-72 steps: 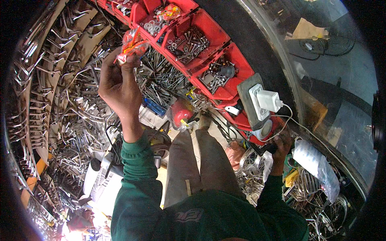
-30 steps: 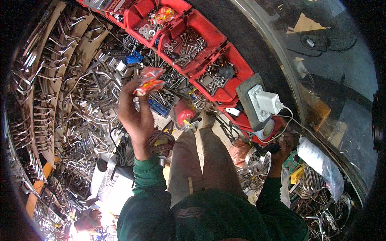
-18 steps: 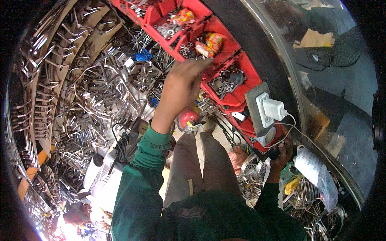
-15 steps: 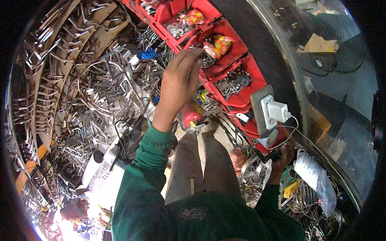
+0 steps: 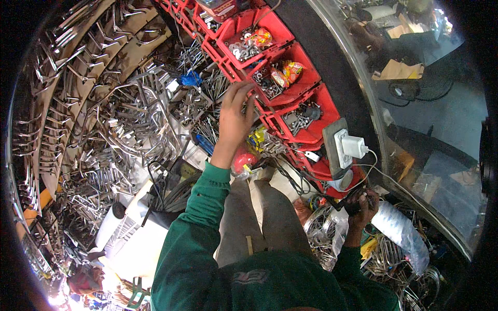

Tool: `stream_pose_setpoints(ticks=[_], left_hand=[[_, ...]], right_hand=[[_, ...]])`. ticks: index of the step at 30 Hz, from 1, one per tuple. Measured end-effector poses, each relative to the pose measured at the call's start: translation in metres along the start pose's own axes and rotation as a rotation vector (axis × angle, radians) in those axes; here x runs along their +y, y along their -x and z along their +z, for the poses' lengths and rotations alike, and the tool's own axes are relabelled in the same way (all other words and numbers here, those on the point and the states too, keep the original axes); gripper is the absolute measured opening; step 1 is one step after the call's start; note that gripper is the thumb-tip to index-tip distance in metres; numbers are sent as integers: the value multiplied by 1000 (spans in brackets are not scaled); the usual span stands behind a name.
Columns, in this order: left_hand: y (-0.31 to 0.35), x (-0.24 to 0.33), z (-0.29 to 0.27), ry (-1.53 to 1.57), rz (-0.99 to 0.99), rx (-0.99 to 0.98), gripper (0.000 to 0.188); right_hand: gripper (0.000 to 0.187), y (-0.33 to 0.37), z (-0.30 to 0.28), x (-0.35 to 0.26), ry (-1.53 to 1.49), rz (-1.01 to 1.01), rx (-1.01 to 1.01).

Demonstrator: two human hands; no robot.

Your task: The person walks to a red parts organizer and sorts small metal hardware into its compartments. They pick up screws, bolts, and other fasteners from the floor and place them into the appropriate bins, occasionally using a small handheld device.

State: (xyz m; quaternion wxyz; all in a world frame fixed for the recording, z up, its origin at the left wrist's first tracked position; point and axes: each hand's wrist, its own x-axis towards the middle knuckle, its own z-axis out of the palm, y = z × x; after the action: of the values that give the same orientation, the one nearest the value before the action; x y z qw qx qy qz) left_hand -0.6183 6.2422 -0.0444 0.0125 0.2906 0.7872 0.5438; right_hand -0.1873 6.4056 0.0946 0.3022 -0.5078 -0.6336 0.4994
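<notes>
My left hand (image 5: pixel 236 116) is raised beside the front edge of the red bins, its fingers bent together. Something tiny may be between the fingertips, too small to make out. Closest to it is a red bin (image 5: pixel 306 85) holding small metal fasteners (image 5: pixel 267 85) and an orange-and-yellow packet (image 5: pixel 286 73). At the lower right, my right hand (image 5: pixel 363 210) is closed around a dark object (image 5: pixel 353 202), mostly hidden by the fingers, close to a round roll (image 5: pixel 342 181).
Bent metal rods (image 5: pixel 140 103) lie heaped on the left. A power socket with a white charger (image 5: pixel 354 147) stands by the bins, its cable trailing right. Beyond is a glass pane (image 5: pixel 441 155). Wire coils (image 5: pixel 321 228) and a plastic-wrapped bundle (image 5: pixel 399 228) are near my right arm.
My left hand has drawn back from over the bin with the packet to the bin's front edge. My right hand stays low at the right with the dark object. The view has shifted slightly.
</notes>
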Motion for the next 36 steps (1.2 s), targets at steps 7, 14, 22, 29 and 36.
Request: stream_pose_setpoints(ticks=[7, 14, 22, 29, 36], left_hand=[[64, -43, -40, -57, -284, 66, 25], [158, -86, -88, -271, -478, -301, 27], [234, -131, -139, -298, -682, -333, 26], [251, -137, -154, -270, -796, -280, 25], [220, -146, -124, -274, -723, -268, 25]], right_hand=[[28, -6, 160, -78, -76, -298, -382], [24, -85, 324, -121, -348, -270, -335], [18, -143, 367, -78, -215, -181, -264], [16, -162, 372, -57, -225, -129, -183], [17, -161, 376, -56, -102, -239, -159]])
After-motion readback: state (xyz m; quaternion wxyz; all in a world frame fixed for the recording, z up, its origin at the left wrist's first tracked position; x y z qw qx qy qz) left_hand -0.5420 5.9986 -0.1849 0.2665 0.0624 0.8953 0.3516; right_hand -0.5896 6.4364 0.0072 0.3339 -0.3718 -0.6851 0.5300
